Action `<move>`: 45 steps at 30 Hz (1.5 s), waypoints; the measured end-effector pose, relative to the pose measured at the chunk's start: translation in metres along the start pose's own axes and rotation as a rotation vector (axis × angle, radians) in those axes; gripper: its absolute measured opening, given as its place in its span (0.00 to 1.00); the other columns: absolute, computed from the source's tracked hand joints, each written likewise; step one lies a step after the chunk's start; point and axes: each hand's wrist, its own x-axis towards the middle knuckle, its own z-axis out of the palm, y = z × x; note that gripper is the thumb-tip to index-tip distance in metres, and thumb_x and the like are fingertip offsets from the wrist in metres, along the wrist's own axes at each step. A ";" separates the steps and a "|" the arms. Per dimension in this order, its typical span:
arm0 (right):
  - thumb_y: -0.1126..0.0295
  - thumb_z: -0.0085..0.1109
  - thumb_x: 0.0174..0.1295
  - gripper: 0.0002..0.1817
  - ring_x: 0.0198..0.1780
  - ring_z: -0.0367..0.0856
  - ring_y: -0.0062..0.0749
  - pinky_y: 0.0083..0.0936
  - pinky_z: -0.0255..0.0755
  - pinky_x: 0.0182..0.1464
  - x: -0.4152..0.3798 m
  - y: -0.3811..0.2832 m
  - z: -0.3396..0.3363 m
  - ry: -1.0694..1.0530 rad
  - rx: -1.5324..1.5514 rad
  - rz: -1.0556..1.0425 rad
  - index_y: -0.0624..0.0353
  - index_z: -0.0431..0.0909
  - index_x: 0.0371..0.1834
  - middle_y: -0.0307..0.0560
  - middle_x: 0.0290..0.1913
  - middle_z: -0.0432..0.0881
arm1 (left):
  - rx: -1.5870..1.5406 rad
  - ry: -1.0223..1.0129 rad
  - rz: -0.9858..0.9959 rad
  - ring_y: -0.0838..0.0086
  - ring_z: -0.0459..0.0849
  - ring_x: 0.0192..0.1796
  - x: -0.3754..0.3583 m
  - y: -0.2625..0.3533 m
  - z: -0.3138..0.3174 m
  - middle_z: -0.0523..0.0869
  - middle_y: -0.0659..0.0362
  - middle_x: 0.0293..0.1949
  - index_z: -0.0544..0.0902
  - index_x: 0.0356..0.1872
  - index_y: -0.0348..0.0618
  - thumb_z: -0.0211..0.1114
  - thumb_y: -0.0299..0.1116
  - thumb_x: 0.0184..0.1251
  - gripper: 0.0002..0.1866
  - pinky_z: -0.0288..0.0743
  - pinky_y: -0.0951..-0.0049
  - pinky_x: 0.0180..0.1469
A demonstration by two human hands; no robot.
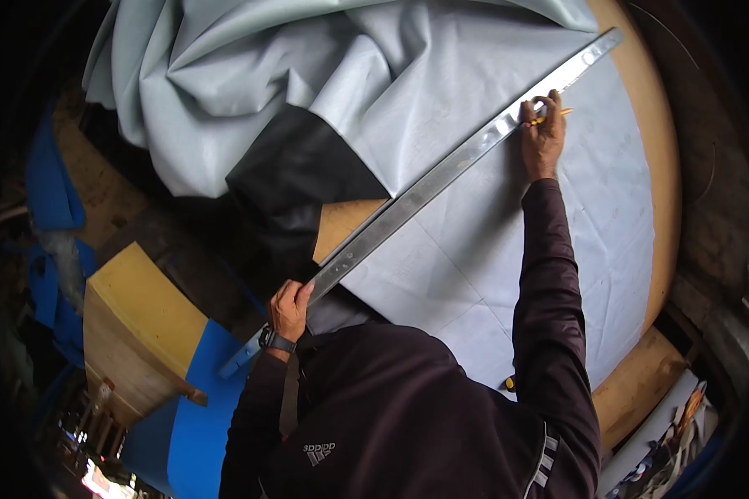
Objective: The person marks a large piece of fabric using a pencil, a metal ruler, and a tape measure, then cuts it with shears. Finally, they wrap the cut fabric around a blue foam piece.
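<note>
On the bench (653, 191), a person rules a line along a long metal straightedge (424, 190) laid across pale grey sheet material (474, 249).

Running diagonally from lower left to upper right, the straightedge lies flat on the sheet, its lower end jutting past the bench edge. At that lower end the left hand (290, 309), with a watch on the wrist, is closed in a narrow grip, fingers curled over the metal and pressing it down. Far up the sheet, the right hand (543, 133) pinches an orange pencil (549, 117) in a tight grip, tip against the straightedge's near side. More of the grey sheet is bunched at the bench's far side, with a black underside (300, 170) showing. No containers can be made out.
</note>
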 end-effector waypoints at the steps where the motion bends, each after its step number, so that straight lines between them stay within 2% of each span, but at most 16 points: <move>1: 0.58 0.71 0.70 0.17 0.69 0.76 0.59 0.44 0.71 0.70 0.001 0.013 0.006 0.013 0.003 -0.040 0.55 0.82 0.55 0.62 0.75 0.74 | -0.014 -0.003 0.003 0.47 0.83 0.33 0.001 0.004 -0.001 0.81 0.49 0.29 0.81 0.32 0.38 0.66 0.39 0.77 0.15 0.74 0.54 0.34; 5: 0.61 0.72 0.69 0.17 0.67 0.77 0.56 0.42 0.69 0.70 -0.001 0.029 0.014 -0.015 0.266 0.078 0.56 0.81 0.54 0.59 0.74 0.76 | -0.015 0.004 -0.016 0.49 0.82 0.31 0.004 0.001 -0.004 0.81 0.50 0.28 0.81 0.31 0.38 0.68 0.38 0.76 0.15 0.73 0.57 0.33; 8: 0.61 0.72 0.69 0.16 0.68 0.75 0.54 0.42 0.66 0.71 0.001 0.022 0.009 -0.016 0.172 -0.021 0.56 0.82 0.54 0.56 0.75 0.75 | -0.021 0.019 -0.011 0.52 0.82 0.30 0.004 -0.001 -0.003 0.81 0.51 0.27 0.80 0.30 0.38 0.69 0.38 0.76 0.16 0.72 0.58 0.31; 10: 0.60 0.71 0.70 0.17 0.69 0.73 0.53 0.41 0.65 0.73 -0.001 0.011 0.007 -0.027 0.131 0.014 0.56 0.82 0.54 0.56 0.76 0.73 | -0.034 0.027 -0.009 0.55 0.82 0.28 0.004 -0.002 -0.003 0.80 0.52 0.26 0.80 0.29 0.38 0.69 0.39 0.75 0.16 0.72 0.58 0.30; 17: 0.56 0.71 0.70 0.21 0.73 0.69 0.50 0.41 0.64 0.74 -0.002 0.020 0.010 -0.032 0.212 0.094 0.59 0.81 0.57 0.58 0.77 0.71 | -0.016 0.015 -0.017 0.54 0.82 0.28 0.006 -0.001 -0.005 0.80 0.53 0.26 0.80 0.29 0.38 0.69 0.40 0.75 0.17 0.72 0.58 0.30; 20: 0.60 0.71 0.72 0.20 0.72 0.74 0.41 0.32 0.72 0.70 -0.001 0.015 0.003 -0.070 0.085 0.061 0.61 0.79 0.58 0.59 0.79 0.66 | -0.009 0.014 -0.017 0.55 0.83 0.28 0.007 0.001 -0.006 0.81 0.53 0.26 0.80 0.29 0.38 0.69 0.41 0.76 0.18 0.73 0.58 0.30; 24: 0.59 0.71 0.72 0.20 0.74 0.72 0.42 0.32 0.71 0.71 -0.001 0.014 0.004 -0.064 0.139 0.114 0.60 0.80 0.58 0.59 0.79 0.66 | -0.006 0.003 -0.026 0.54 0.83 0.29 0.007 0.000 -0.006 0.81 0.53 0.26 0.80 0.29 0.39 0.69 0.41 0.76 0.18 0.73 0.58 0.30; 27: 0.58 0.71 0.72 0.21 0.74 0.72 0.42 0.33 0.71 0.71 -0.001 0.019 0.005 -0.056 0.145 0.072 0.61 0.79 0.58 0.60 0.79 0.66 | -0.006 0.003 -0.026 0.54 0.83 0.29 0.007 0.001 -0.006 0.81 0.52 0.26 0.80 0.29 0.38 0.69 0.41 0.76 0.18 0.73 0.58 0.30; 30: 0.60 0.70 0.73 0.20 0.73 0.73 0.41 0.31 0.74 0.68 -0.001 0.020 0.004 -0.061 0.054 0.045 0.62 0.79 0.58 0.60 0.79 0.66 | -0.011 0.001 -0.021 0.53 0.83 0.29 0.008 0.000 -0.006 0.80 0.52 0.26 0.79 0.29 0.39 0.69 0.41 0.76 0.18 0.72 0.57 0.30; 33: 0.63 0.70 0.73 0.18 0.73 0.72 0.40 0.30 0.76 0.67 -0.002 0.016 0.006 -0.043 0.164 0.095 0.62 0.79 0.57 0.60 0.79 0.66 | 0.002 -0.004 -0.027 0.52 0.83 0.29 0.007 0.000 -0.007 0.80 0.52 0.27 0.79 0.29 0.39 0.69 0.40 0.75 0.18 0.73 0.57 0.30; 36: 0.61 0.70 0.71 0.19 0.70 0.73 0.49 0.39 0.66 0.73 -0.005 0.011 0.010 -0.031 0.443 0.239 0.58 0.80 0.59 0.62 0.78 0.69 | 0.019 0.010 -0.001 0.51 0.83 0.30 0.009 0.001 -0.006 0.80 0.51 0.27 0.79 0.29 0.39 0.69 0.40 0.75 0.17 0.73 0.55 0.31; 37: 0.64 0.70 0.72 0.16 0.70 0.74 0.49 0.39 0.67 0.72 -0.002 0.019 0.009 -0.029 0.280 0.123 0.58 0.81 0.57 0.63 0.77 0.70 | 0.021 0.016 0.014 0.50 0.83 0.31 0.008 0.000 -0.005 0.80 0.51 0.28 0.79 0.29 0.39 0.69 0.40 0.75 0.17 0.73 0.55 0.31; 39: 0.64 0.71 0.71 0.15 0.72 0.74 0.49 0.39 0.67 0.73 -0.004 0.021 0.011 0.009 0.275 0.059 0.57 0.81 0.55 0.63 0.77 0.71 | 0.015 0.007 0.017 0.49 0.83 0.32 0.007 -0.003 -0.003 0.81 0.51 0.28 0.79 0.30 0.40 0.68 0.39 0.75 0.16 0.73 0.54 0.32; 43: 0.60 0.70 0.71 0.18 0.71 0.74 0.54 0.41 0.68 0.72 -0.003 0.004 0.006 -0.004 0.213 0.097 0.58 0.80 0.56 0.61 0.75 0.74 | 0.036 -0.006 -0.010 0.46 0.83 0.33 0.006 -0.001 -0.005 0.82 0.49 0.30 0.79 0.31 0.39 0.69 0.40 0.75 0.16 0.73 0.51 0.33; 45: 0.60 0.71 0.70 0.23 0.68 0.76 0.57 0.44 0.70 0.70 -0.003 -0.010 0.001 -0.015 -0.008 0.103 0.61 0.78 0.62 0.62 0.73 0.76 | 0.065 -0.026 -0.018 0.45 0.84 0.35 0.007 0.001 -0.007 0.85 0.48 0.32 0.82 0.33 0.38 0.69 0.40 0.75 0.15 0.75 0.50 0.35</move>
